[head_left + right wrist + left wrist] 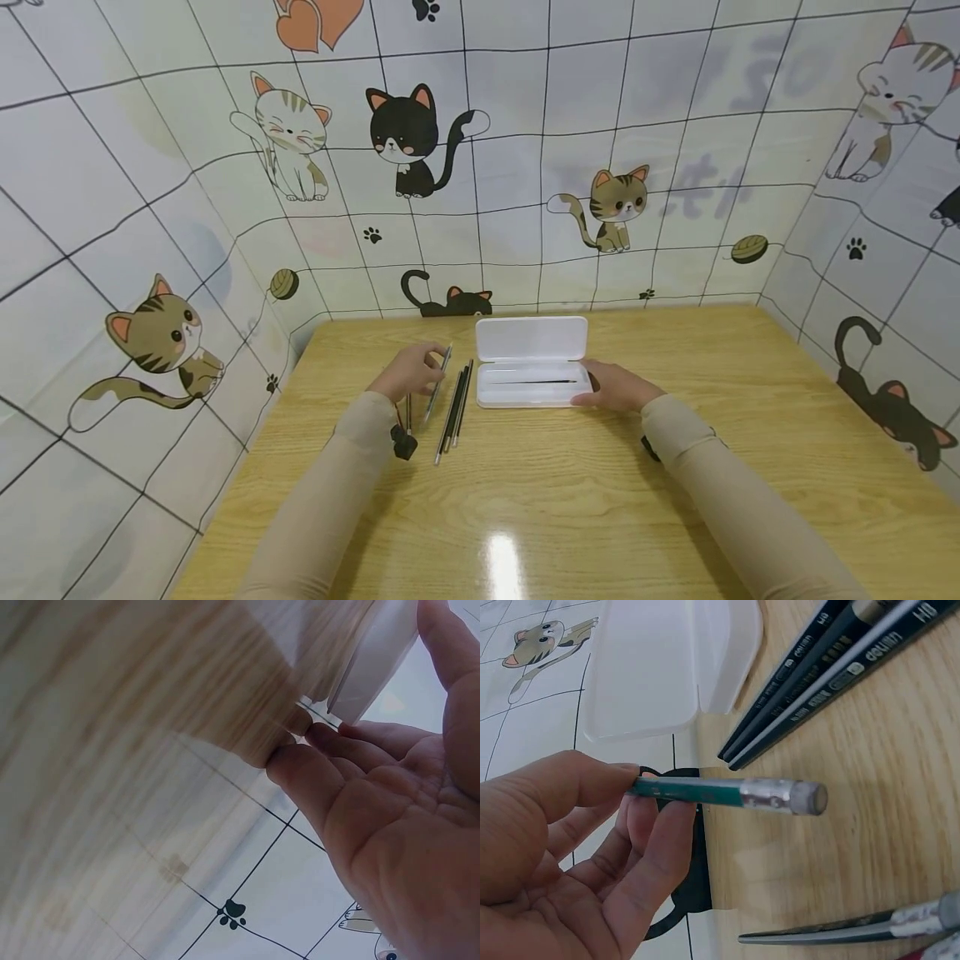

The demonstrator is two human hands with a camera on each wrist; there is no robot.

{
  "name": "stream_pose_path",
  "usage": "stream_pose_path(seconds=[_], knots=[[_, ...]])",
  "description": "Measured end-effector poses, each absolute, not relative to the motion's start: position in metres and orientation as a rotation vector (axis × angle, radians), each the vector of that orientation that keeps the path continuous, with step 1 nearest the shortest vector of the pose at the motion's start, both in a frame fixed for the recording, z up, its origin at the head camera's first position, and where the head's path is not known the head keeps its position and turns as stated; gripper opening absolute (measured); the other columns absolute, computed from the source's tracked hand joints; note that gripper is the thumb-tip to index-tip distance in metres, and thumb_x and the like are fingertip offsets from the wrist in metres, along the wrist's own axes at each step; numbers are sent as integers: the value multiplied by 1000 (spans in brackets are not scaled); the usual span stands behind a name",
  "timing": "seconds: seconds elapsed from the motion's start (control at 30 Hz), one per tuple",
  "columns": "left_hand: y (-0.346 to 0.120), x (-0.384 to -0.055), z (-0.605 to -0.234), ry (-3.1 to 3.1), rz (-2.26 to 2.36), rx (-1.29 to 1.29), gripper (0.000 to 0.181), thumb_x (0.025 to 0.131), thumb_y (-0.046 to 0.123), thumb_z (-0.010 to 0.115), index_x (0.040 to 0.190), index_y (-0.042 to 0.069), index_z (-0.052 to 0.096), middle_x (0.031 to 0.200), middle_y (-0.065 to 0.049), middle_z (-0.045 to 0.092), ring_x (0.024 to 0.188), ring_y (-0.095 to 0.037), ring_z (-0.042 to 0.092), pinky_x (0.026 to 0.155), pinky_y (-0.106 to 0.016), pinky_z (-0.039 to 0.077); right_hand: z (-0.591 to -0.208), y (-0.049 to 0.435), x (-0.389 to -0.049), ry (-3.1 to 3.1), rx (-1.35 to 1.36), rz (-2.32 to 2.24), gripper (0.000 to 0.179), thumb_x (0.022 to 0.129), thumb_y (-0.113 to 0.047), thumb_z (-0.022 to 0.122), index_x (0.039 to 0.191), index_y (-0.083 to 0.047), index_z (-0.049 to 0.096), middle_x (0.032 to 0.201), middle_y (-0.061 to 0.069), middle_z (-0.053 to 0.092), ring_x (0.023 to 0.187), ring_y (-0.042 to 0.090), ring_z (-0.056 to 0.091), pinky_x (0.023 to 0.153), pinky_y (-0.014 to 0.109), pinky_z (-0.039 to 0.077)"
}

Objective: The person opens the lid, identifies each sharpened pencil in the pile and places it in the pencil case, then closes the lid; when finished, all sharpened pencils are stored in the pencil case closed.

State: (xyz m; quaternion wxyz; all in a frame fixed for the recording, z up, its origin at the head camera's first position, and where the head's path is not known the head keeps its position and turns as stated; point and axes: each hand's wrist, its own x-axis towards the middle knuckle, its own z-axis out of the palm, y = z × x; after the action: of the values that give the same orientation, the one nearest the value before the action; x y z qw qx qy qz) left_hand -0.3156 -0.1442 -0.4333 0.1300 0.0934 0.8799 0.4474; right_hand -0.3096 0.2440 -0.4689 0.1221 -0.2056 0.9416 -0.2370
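From the head, the left hand (pixel 411 371) pinched a pencil (pixel 438 385) above the worktop (pixel 570 492), left of a loose bunch of pencils (pixel 455 412), while the right hand (pixel 621 387) held the right end of an open white case (pixel 532 403). The left wrist view showed the pencil's green barrel (pixel 690 789) and grey eraser (pixel 811 799); in the right wrist view, thumb (pixel 448 637) and fingers (pixel 360 746) met the case's edge.

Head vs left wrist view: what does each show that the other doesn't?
Only head: the right hand at the right end of the white case, and a thin dark item inside it.
Only left wrist: clear lettering on the loose dark pencils; too small to make out from the head.
Both: the left hand pinching a pencil, the case, and loose pencils.
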Motion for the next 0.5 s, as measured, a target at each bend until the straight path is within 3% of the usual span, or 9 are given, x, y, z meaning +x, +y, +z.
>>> stream_pose_path(seconds=[0.5], knots=[[-133,-323,-430,2610,1412,366,46,99,4,63,143,9,55,107,-13,61,99,-26,64,78,-37,61,-468,245,-309,2752,-598,-683,90,97,-39,70,153,14,24,158,33,29,145,49,29,117,59,27]])
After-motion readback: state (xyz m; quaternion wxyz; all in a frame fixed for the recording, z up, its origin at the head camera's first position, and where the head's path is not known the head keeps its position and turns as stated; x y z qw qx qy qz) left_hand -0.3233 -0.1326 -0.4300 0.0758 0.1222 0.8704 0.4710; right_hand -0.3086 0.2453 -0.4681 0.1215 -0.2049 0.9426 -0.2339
